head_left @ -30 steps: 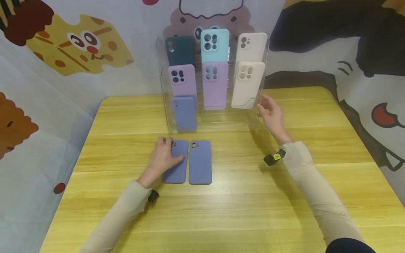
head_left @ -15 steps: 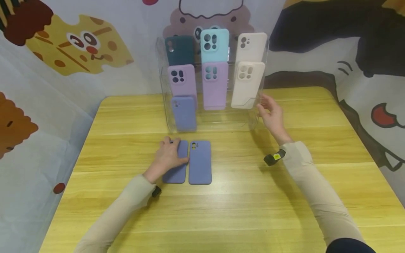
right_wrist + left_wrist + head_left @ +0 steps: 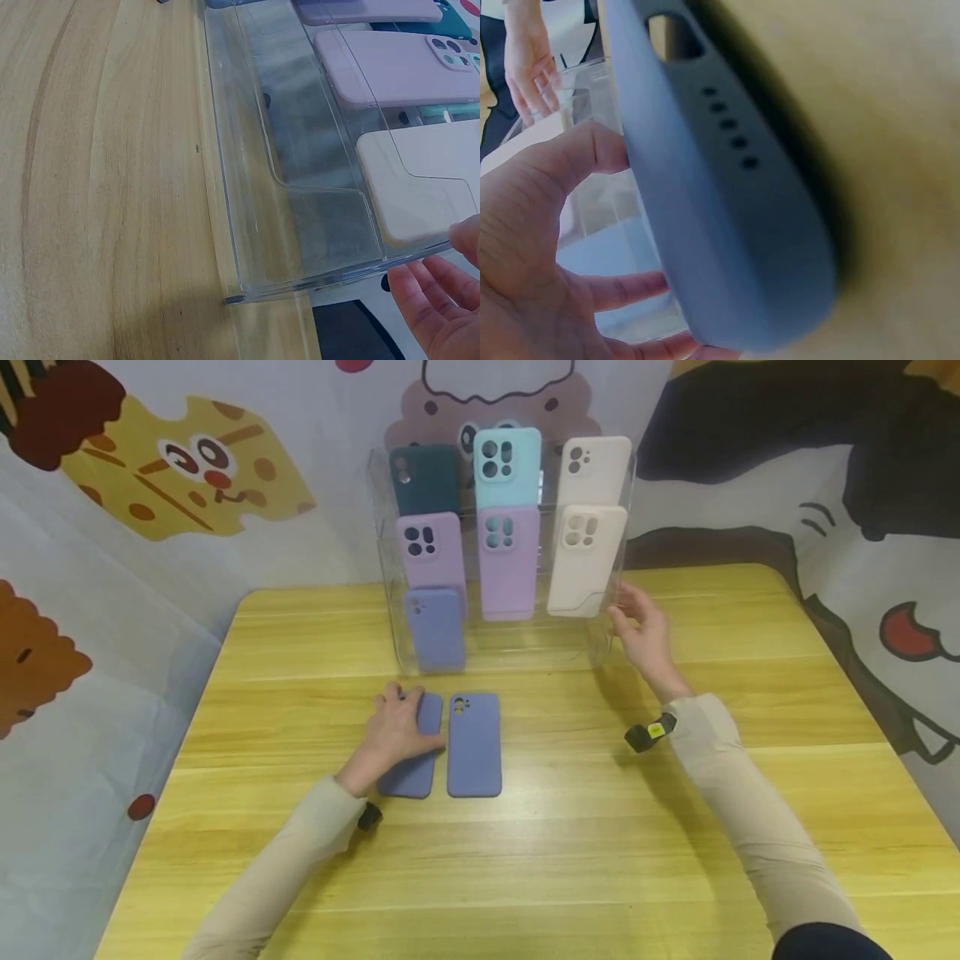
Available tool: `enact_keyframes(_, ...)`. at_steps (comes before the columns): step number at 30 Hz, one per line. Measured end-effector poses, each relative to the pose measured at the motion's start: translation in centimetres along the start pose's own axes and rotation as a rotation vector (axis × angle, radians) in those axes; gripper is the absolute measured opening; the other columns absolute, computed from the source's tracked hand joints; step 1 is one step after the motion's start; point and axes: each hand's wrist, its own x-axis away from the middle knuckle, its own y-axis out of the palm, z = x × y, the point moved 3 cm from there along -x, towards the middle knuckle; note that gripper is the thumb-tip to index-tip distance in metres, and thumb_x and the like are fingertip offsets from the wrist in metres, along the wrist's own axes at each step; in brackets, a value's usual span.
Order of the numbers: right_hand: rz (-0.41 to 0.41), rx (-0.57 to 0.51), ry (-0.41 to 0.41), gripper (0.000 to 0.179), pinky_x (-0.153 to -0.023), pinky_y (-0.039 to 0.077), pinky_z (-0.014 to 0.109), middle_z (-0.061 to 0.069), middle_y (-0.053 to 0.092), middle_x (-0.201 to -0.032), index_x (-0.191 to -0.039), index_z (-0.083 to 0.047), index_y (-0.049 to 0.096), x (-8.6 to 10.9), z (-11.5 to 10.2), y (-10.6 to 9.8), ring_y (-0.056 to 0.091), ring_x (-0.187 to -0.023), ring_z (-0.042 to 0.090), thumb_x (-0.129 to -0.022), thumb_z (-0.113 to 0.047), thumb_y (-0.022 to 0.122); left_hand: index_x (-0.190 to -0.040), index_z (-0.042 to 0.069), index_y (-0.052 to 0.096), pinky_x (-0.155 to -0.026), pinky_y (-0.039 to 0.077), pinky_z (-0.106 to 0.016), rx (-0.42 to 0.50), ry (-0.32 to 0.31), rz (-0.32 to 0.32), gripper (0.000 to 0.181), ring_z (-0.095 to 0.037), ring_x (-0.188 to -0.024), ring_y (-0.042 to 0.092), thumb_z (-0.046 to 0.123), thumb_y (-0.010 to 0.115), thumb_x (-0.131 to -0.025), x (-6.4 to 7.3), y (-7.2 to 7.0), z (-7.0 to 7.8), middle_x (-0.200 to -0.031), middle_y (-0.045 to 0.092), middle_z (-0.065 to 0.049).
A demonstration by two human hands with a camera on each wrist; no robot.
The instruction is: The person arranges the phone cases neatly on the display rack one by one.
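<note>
My left hand (image 3: 392, 729) grips a blue-violet phone case (image 3: 409, 778) by its long sides, thumb on the right edge. Up close, the left wrist view shows the port cutout and a row of small holes along that case's end (image 3: 727, 124), a dark shadow running beneath it. A matching phone case (image 3: 475, 750) lies flat just to the right. At the right end of a clear tiered display rack (image 3: 525, 650), my right hand (image 3: 647, 631) holds the side panel between thumb and fingers; the right wrist view has the thumb over the panel's edge and the fingers outside it.
On the rack's upper tiers stand dark green (image 3: 426, 481), turquoise (image 3: 507, 468), lilac (image 3: 510, 568) and cream (image 3: 587, 564) cases. One blue-violet case (image 3: 437, 631) leans in the bottom tier at left. A cartoon-printed cloth (image 3: 315, 443) hangs behind the wooden table (image 3: 585, 852).
My left hand has moved right over the left blue-violet case and taken it by its sides; the case has shifted slightly left, away from its neighbour. My right hand stays on the rack.
</note>
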Motion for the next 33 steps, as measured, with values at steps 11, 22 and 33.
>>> enact_keyframes(11, 0.000, 0.019, -0.016, 0.037, -0.065, 0.054, 0.014, 0.032, 0.054, -0.119, -0.128, 0.013, 0.046, 0.0, -0.1, -0.1, 0.055, -0.091, 0.015, -0.091, 0.009, 0.050, -0.136, 0.003, 0.044, -0.086, 0.048, -0.057, 0.125, 0.190, 0.240, 0.084, -0.047, -0.116, 0.040, 0.037, 0.077, -0.067, 0.1, -1.7, 2.6, -0.136, 0.032, -0.029)
enact_keyframes(22, -0.007, 0.011, -0.028, 0.037, -0.064, 0.053, 0.013, 0.033, 0.054, -0.118, -0.127, 0.013, 0.046, 0.0, -0.2, -0.1, 0.054, -0.087, 0.006, -0.091, 0.009, 0.050, -0.138, 0.010, 0.042, -0.064, 0.055, -0.045, 0.156, 0.258, 0.380, 0.083, -0.042, -0.115, 0.041, 0.037, 0.076, -0.068, -1.0, -3.3, 7.4, -0.139, 0.027, -0.023)
enact_keyframes(33, -0.010, 0.002, -0.003, 0.037, -0.065, 0.055, 0.015, 0.032, 0.054, -0.118, -0.128, 0.012, 0.046, 0.0, -0.1, -0.1, 0.054, -0.088, 0.006, -0.091, 0.008, 0.050, -0.140, 0.014, 0.038, -0.052, 0.051, -0.034, 0.231, 0.316, 0.580, 0.080, -0.035, -0.117, 0.036, 0.028, 0.074, -0.070, -3.3, -5.6, 12.5, -0.143, 0.021, -0.019)
